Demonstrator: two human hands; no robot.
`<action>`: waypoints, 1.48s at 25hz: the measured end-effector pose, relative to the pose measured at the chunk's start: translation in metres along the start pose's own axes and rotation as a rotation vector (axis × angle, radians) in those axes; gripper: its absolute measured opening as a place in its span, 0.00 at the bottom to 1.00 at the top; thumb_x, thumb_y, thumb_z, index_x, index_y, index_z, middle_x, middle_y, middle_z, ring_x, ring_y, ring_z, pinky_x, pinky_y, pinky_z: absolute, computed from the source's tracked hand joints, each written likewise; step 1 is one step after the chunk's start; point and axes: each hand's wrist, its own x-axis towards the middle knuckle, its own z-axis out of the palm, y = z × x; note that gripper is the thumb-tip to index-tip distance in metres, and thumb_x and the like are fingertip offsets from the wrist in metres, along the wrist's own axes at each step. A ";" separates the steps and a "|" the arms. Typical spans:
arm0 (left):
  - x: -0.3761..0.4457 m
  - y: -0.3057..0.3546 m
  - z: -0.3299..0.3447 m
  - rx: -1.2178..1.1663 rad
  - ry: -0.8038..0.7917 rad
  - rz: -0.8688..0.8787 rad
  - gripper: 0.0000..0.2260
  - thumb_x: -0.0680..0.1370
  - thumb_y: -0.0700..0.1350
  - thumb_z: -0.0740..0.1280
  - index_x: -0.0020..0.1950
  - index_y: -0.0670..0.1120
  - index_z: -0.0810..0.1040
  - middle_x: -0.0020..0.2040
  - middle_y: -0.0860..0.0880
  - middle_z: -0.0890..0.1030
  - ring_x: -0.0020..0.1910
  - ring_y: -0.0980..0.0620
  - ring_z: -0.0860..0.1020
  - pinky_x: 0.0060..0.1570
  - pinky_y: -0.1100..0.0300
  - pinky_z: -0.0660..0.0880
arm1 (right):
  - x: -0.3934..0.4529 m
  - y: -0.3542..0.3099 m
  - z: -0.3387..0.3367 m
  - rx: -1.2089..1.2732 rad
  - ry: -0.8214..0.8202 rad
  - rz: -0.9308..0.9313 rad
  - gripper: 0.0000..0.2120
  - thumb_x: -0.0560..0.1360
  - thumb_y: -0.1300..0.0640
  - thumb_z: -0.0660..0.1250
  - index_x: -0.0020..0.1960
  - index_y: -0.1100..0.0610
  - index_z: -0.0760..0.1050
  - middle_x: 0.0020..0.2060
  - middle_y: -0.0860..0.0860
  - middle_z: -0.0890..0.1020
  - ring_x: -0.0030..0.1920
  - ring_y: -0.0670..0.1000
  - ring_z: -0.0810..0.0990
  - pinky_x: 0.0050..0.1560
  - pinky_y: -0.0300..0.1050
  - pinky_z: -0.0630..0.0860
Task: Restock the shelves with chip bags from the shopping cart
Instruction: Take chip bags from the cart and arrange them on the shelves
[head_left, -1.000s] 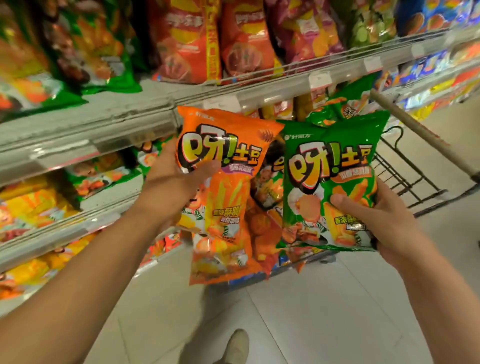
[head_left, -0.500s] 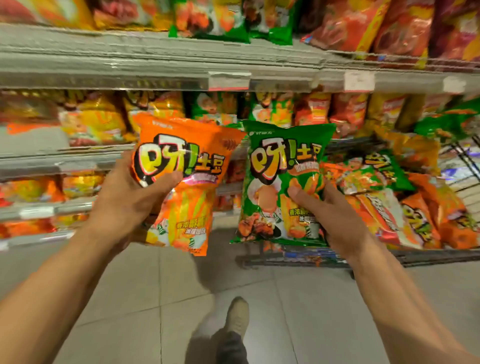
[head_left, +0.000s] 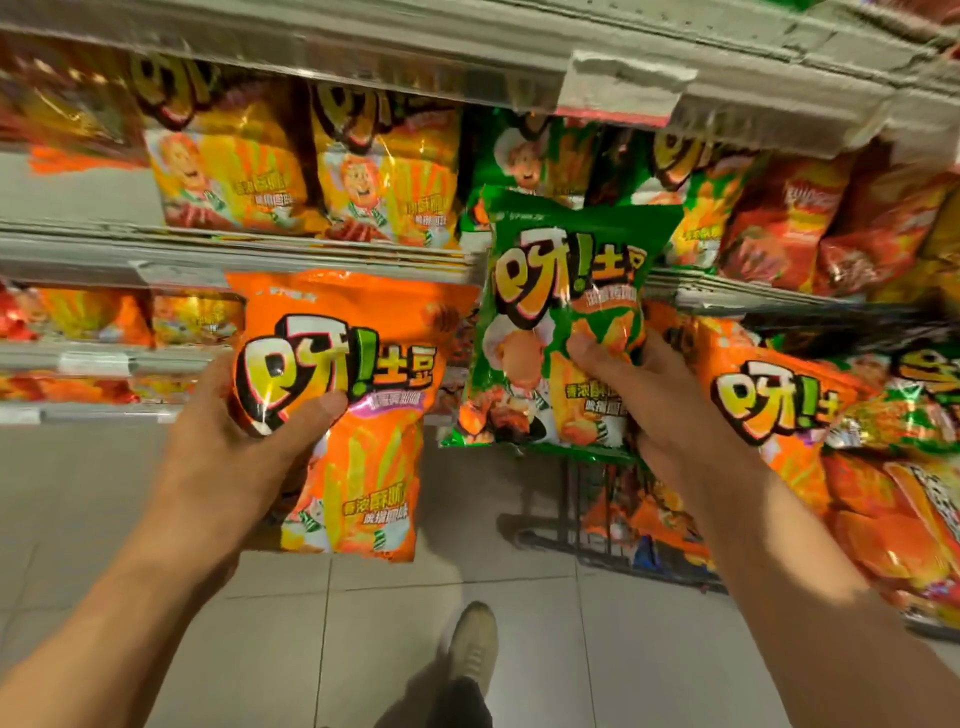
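- The left hand (head_left: 228, 457) grasps an orange chip bag (head_left: 353, 415) in a clenched grip, thumb across its front, in front of the lower shelf (head_left: 104, 358).
- The right hand (head_left: 660, 410) grasps a green chip bag (head_left: 550, 322), thumb pressed on its front, held up before the middle shelf (head_left: 260, 254).
- The shopping cart (head_left: 597, 530) at right holds more bags.

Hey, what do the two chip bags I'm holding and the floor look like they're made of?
Orange bag and green bag: apparently thin glossy plastic film, going by the glare and the creases at the grip. Floor: pale, smooth square tiles with grout lines, probably ceramic.
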 end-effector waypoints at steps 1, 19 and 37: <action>0.003 -0.005 0.003 -0.017 0.012 -0.023 0.19 0.70 0.50 0.77 0.59 0.59 0.78 0.50 0.53 0.87 0.42 0.48 0.87 0.30 0.47 0.82 | 0.006 0.001 -0.001 -0.002 0.004 0.005 0.25 0.67 0.47 0.77 0.62 0.46 0.79 0.55 0.45 0.87 0.55 0.48 0.86 0.59 0.55 0.80; 0.048 -0.011 0.044 -0.025 0.043 -0.050 0.23 0.63 0.56 0.77 0.57 0.66 0.78 0.47 0.60 0.86 0.40 0.56 0.87 0.29 0.58 0.81 | 0.171 -0.071 -0.004 0.230 -0.010 -0.115 0.13 0.76 0.62 0.72 0.59 0.52 0.78 0.51 0.50 0.88 0.54 0.52 0.86 0.47 0.51 0.84; 0.045 -0.004 0.070 -0.038 -0.035 -0.045 0.21 0.67 0.52 0.77 0.58 0.62 0.77 0.49 0.56 0.87 0.41 0.51 0.87 0.29 0.51 0.82 | 0.167 -0.053 -0.007 -0.237 0.179 -0.277 0.21 0.72 0.56 0.78 0.62 0.55 0.74 0.57 0.50 0.83 0.58 0.45 0.81 0.64 0.52 0.77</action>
